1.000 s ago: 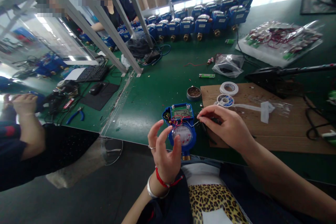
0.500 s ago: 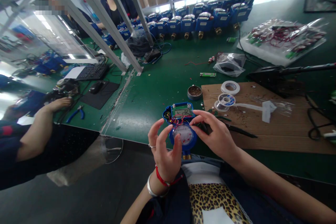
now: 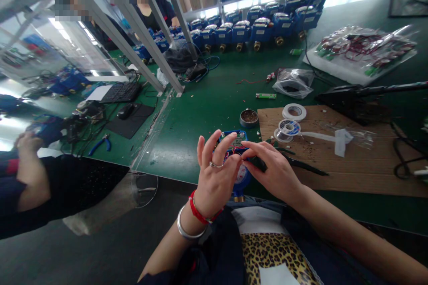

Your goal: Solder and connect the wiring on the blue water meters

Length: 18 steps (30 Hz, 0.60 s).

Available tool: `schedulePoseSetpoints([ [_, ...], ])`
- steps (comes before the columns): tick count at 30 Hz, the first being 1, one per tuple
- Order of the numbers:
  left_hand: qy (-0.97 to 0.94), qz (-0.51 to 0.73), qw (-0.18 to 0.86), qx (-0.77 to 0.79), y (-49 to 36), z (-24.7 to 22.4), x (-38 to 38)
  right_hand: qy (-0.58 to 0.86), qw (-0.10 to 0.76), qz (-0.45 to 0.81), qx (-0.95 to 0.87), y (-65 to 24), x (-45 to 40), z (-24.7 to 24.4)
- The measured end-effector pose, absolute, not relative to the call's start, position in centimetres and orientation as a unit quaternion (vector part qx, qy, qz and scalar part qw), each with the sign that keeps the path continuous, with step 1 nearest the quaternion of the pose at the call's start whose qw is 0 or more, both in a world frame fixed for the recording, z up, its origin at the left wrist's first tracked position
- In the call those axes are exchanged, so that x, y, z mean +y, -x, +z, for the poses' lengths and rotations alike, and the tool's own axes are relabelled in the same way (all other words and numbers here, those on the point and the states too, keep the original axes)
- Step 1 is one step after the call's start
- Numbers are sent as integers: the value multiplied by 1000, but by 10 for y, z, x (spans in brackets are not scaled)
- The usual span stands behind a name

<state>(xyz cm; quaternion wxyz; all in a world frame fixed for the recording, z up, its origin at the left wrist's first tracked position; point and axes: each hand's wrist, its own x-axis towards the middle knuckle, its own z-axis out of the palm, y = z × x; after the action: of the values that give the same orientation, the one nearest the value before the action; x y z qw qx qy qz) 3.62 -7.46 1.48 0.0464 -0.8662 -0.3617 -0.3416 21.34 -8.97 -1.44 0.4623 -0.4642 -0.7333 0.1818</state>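
A blue water meter (image 3: 243,181) lies at the table's front edge, its upper box uncovered over a small display (image 3: 236,142) and thin red wires. My left hand (image 3: 217,178) reaches over it, thumb and index finger pinched together above the wires, the other fingers raised. From the right, my right hand (image 3: 276,169) meets it with thumb and index fingertips closed on what looks like a thin wire. The fingertips of both hands nearly touch. Whatever sits in the left pinch is hidden, and the left hand covers much of the meter.
On the right, a cardboard sheet (image 3: 361,173) carries a solder spool (image 3: 288,130), white tape (image 3: 294,112) and a dark pointed tool (image 3: 309,167). A small round tin (image 3: 249,118) stands behind the meter. Several blue meters (image 3: 241,31) line the back. A co-worker's hand (image 3: 29,142) is at far left.
My left hand has moved right and up over the meter, and its spread thumb and index finger have closed beside my right fingertips. The right hand has barely moved. The co-worker's hand has drawn back left.
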Motion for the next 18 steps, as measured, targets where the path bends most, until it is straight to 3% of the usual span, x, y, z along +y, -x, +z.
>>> schedulePoseSetpoints([
  [7,840,-371,53,-392,-40,10,-77,461,421,114,-773,-218,-85,-14],
  [18,827,-382,27,-412,-42,9,-80,435,452,132,-767,-216,-81,-11],
])
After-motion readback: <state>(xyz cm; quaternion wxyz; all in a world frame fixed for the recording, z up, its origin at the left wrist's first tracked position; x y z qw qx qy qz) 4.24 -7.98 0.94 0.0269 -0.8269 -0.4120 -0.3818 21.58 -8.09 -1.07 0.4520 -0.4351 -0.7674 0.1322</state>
